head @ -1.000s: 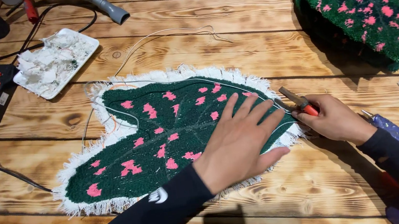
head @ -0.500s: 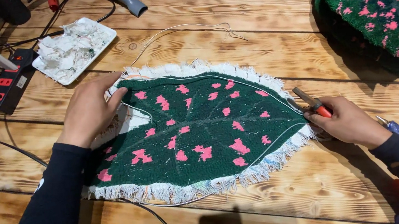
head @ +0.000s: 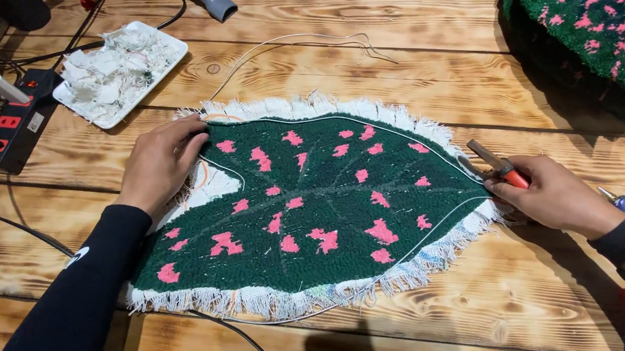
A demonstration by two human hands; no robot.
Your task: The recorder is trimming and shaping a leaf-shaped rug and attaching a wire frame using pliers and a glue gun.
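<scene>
Rug (head: 317,207) steady (left hand (head: 162,161) unmoved)

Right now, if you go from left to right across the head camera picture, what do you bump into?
Power strip → tray of white scraps → left hand → leaf-shaped rug → right hand holding pliers

Probably a craft workshop: plank workbench (head: 413,82), tufted rugs (head: 316,199), power strip (head: 16,126).

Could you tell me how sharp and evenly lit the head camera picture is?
Head view: sharp across the leaf-shaped rug and both hands, left hand, right hand; light falls brightest on the wooden table; the left edge is dark; a shadow sits at bottom centre.
</scene>
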